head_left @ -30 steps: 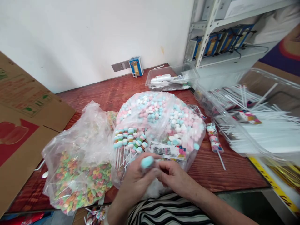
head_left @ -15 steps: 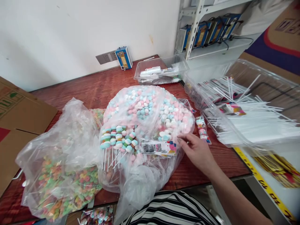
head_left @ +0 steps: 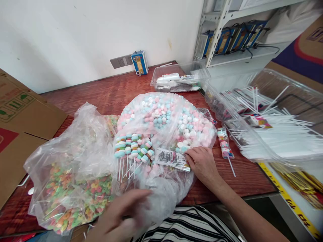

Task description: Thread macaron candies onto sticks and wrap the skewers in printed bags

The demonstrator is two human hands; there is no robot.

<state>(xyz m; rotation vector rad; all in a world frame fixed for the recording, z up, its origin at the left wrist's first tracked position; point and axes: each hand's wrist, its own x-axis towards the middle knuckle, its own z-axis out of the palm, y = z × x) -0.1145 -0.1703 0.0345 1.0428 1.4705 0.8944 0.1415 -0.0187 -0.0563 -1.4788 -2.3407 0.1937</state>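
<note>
Right of centre in the frame, my right hand [head_left: 203,166] touches the right end of the wrappers [head_left: 170,158], which lie on the marshmallow bag [head_left: 164,109] at mid-frame; I cannot tell whether its fingers pinch. My left hand [head_left: 119,213] blurs at bottom centre, its grip unclear, below the candy sticks [head_left: 133,147].

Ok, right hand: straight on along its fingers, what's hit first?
Likely the printed wrappers on the bag of pastel candies; the right hand has its fingers at their right end, though actual contact is hard to tell.
</note>
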